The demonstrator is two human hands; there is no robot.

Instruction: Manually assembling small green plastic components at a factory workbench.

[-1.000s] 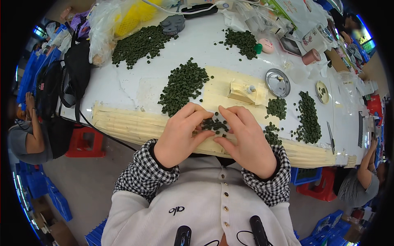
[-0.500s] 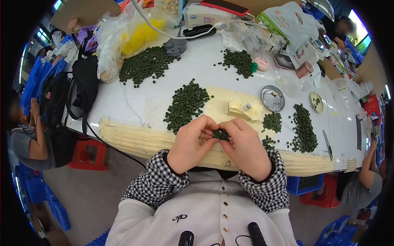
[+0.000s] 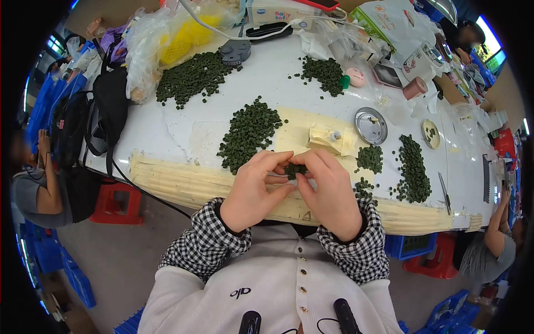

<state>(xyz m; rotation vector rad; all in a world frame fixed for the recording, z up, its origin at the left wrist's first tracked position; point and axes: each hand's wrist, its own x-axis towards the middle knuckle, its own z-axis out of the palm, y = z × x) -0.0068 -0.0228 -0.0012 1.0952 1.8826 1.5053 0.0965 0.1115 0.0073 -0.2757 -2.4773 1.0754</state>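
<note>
My left hand and my right hand meet just above the table's front edge. Between their fingertips is a small cluster of dark green, button-like pieces. The right thumb and forefinger pinch it; the left fingers curl against its other side, with the left thumb a little lower. Fingers partly hide the cluster. Directly behind the left hand lies a large heap of similar loose green pieces. A block wrapped in cream tape, with a small grey knob on top, stands behind the right hand.
Smaller green heaps lie to the right, near tweezers and a round metal tin lid. Two more heaps sit farther back. Plastic bags, a white cable and a black bag crowd the edges. Co-workers sit at both sides.
The view has shifted slightly. My left thumb has come away a little from the green cluster, which stays between the hands and has turned somewhat.
</note>
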